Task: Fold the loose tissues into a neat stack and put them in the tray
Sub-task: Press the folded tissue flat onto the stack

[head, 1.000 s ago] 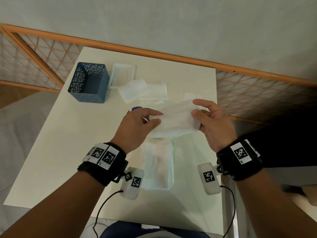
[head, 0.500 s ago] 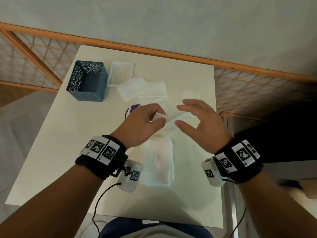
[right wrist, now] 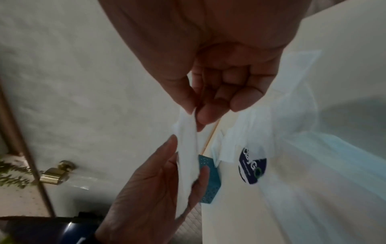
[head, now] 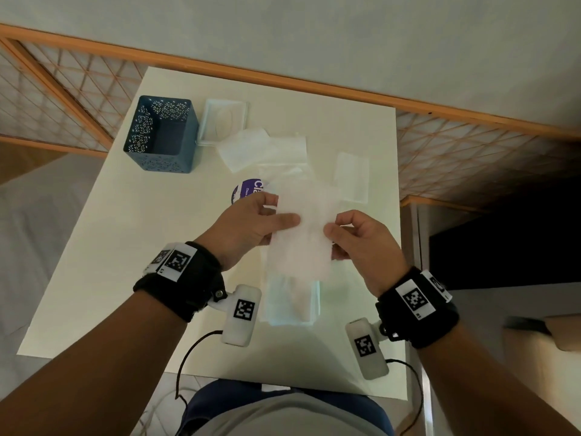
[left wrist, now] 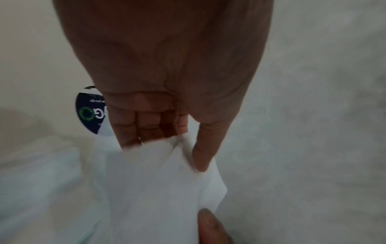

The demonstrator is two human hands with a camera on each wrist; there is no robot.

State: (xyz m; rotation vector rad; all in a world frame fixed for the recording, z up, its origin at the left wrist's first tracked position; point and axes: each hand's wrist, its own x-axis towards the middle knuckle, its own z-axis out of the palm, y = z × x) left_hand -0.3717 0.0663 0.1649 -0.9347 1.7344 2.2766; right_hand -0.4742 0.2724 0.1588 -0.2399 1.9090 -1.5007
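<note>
A white tissue (head: 303,234) hangs in the air over the table's near middle, held by both hands. My left hand (head: 251,225) pinches its left edge between thumb and fingers (left wrist: 200,158). My right hand (head: 355,237) pinches its right edge (right wrist: 188,115). Under it a stack of folded tissues (head: 292,303) lies on the table. More loose tissues (head: 267,149) lie spread further back, and one folded piece (head: 352,176) lies at the right. A pale shallow tray (head: 224,121) sits at the back, beside the blue box.
A blue perforated box (head: 162,133) stands at the back left of the white table (head: 125,247). A round purple sticker (head: 248,190) lies beside my left hand. An orange lattice railing (head: 471,152) runs behind and to the right of the table.
One second ago both hands held the tissue wide. Half a second ago the right hand had let go. Now both pinch it again, hanging lengthwise over the stack.
</note>
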